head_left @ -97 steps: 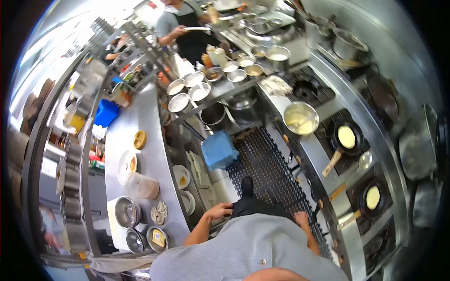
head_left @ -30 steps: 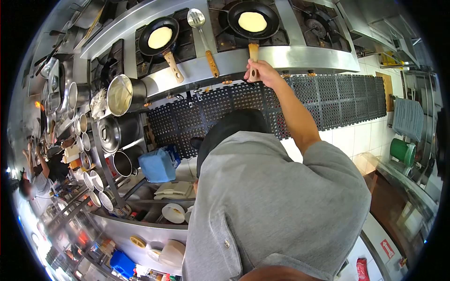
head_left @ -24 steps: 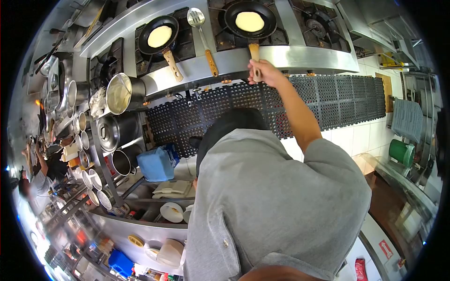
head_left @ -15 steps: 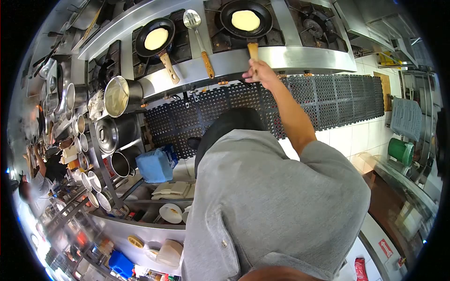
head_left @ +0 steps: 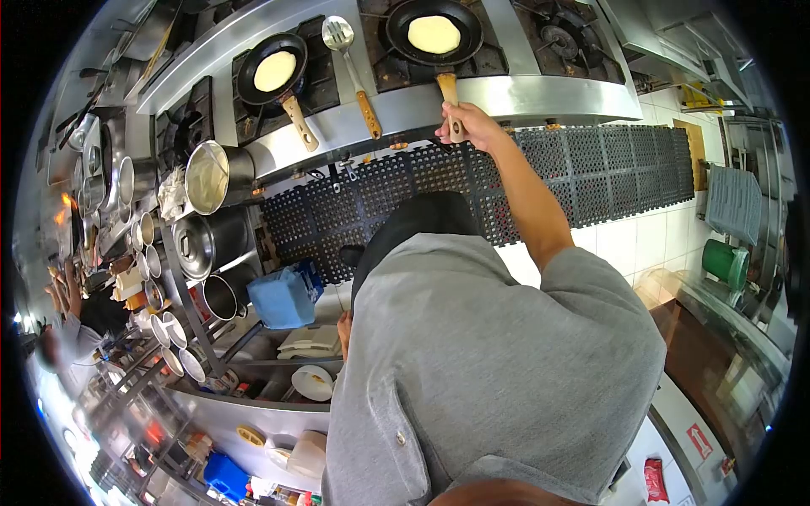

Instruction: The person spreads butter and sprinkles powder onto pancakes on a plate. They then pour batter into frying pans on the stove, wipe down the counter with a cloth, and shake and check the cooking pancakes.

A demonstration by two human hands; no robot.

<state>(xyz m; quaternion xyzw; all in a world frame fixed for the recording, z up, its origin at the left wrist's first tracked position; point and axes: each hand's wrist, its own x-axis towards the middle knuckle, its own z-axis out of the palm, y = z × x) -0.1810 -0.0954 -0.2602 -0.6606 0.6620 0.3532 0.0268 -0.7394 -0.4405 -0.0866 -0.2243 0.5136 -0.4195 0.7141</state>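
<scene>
My right hand [head_left: 472,126] is closed round the wooden handle of a black frying pan [head_left: 397,42] on a stove burner. A round pale pancake [head_left: 434,34] lies in that pan. To its left, a second black pan [head_left: 245,80] holds a smaller pancake [head_left: 275,72], its handle pointing toward me. Between the pans rests a slotted spoon [head_left: 338,35] with a wooden handle. Only a sliver of my left hand [head_left: 344,327] shows beside my shirt, near the lower shelf; its fingers are mostly hidden.
A steel pot of batter [head_left: 208,179] stands left of the pans, above a lidded pot [head_left: 195,246]. A blue container [head_left: 281,299] is by the counter [head_left: 253,407]. A black mat [head_left: 591,169] covers the floor. At far left, a co-worker's hands [head_left: 64,291] are raised near flames.
Since the earliest frame, my view has turned to the stove and my right hand has taken the pan handle. Lately the held pan has shifted slightly, and a bit of my left hand has come into view.
</scene>
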